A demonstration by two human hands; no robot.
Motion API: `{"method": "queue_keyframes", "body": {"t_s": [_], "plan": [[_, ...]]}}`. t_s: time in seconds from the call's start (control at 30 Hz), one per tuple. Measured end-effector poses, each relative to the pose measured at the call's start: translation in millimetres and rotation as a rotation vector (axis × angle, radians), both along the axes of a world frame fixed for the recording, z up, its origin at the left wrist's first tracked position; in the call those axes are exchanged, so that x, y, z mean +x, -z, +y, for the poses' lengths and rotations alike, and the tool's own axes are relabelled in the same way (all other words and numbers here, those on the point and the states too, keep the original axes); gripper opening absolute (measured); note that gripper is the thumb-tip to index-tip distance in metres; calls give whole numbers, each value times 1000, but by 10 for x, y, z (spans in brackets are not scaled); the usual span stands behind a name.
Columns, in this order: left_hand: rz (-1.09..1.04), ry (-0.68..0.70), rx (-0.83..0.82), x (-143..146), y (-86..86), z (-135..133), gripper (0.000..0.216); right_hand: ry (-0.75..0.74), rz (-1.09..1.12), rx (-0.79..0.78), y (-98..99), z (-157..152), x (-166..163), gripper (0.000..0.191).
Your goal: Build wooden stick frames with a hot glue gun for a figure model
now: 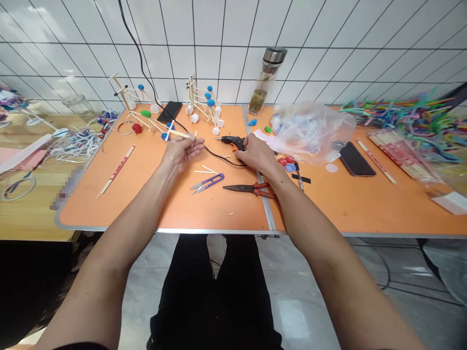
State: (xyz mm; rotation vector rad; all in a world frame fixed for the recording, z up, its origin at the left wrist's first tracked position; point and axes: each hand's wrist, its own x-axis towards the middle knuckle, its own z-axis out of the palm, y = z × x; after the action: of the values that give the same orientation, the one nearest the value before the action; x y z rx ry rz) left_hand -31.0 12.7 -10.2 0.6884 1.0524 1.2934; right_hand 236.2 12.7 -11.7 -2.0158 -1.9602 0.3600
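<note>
My left hand is closed in a pinch on a small frame of pale wooden sticks, its palm turned partly up. On the right, my right hand grips a black glue gun with an orange trigger; its nozzle points left toward the sticks. A black cord runs from the gun across the table. Below the hands lie purple thread snips and long-nose pliers with red handles. Two stick models stand at the back: a left one and a middle one, with blue and white round parts.
A glass tea bottle stands by the tiled wall. Right of it lie a clear plastic bag, a phone and colourful pipe cleaners. Another phone lies at the back left. A wrapped stick rests near the left edge.
</note>
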Motion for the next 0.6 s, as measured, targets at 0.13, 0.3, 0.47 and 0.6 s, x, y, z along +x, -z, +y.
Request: {"method": "queue_keyframes", "body": {"t_s": [0.13,0.3,0.47,0.6], "plan": [[15,13,13,9,11,2,11,23,3,-3,33,22,-48,38],[8,9,-9,8,-25,-13,10,47,108,49,55,30,-34,33],[-16,-8,-17,21,-83,-39,12,74,429,192,86,106,14,32],[-52,1,-3,32,-99,-60,16,97,795,220,100,157,-20,36]]}}
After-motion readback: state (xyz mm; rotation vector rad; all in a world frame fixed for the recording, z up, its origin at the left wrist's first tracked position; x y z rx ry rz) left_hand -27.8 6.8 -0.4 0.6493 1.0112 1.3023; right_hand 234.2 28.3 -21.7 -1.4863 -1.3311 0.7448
